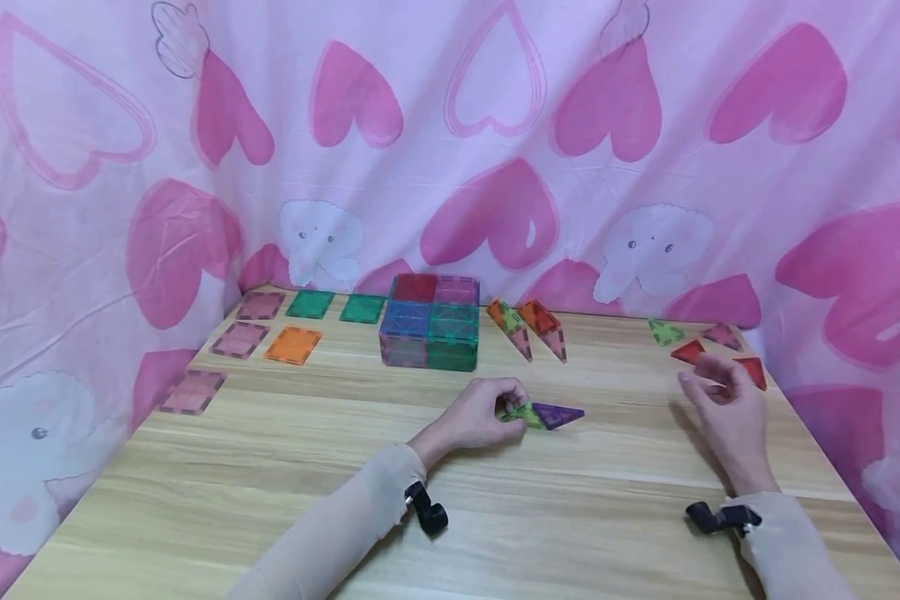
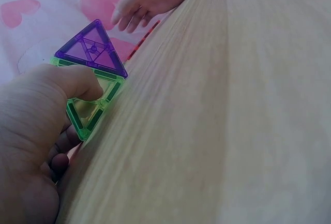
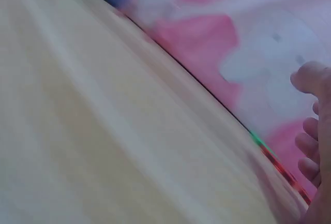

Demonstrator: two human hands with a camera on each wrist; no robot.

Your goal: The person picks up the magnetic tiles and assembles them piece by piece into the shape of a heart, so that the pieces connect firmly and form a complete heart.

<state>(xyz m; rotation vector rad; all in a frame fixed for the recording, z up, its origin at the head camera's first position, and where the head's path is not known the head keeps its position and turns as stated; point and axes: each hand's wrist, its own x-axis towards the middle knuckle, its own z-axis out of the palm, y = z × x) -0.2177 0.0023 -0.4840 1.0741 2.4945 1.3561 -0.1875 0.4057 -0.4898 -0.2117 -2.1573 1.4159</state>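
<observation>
My left hand (image 1: 483,417) pinches a see-through green magnetic tile (image 1: 528,415) between thumb and fingers, just over the wooden table. Edge to edge with it sits a purple triangle tile (image 1: 558,415); in the left wrist view the purple triangle (image 2: 92,47) points up and away from the thumb. My right hand (image 1: 729,412) hovers at the right of the table with loosely bent fingers and nothing visible in them. Nearest to it are two red triangle tiles, one left of the fingers (image 1: 688,352) and one partly behind them.
A box of coloured tiles (image 1: 429,321) stands at the back middle. Right of it lie two joined tile shapes (image 1: 508,325). Several square tiles, including an orange one (image 1: 293,345), are spread at the left. Light green (image 1: 666,332) and pink triangles (image 1: 722,336) lie far right, near the curtain.
</observation>
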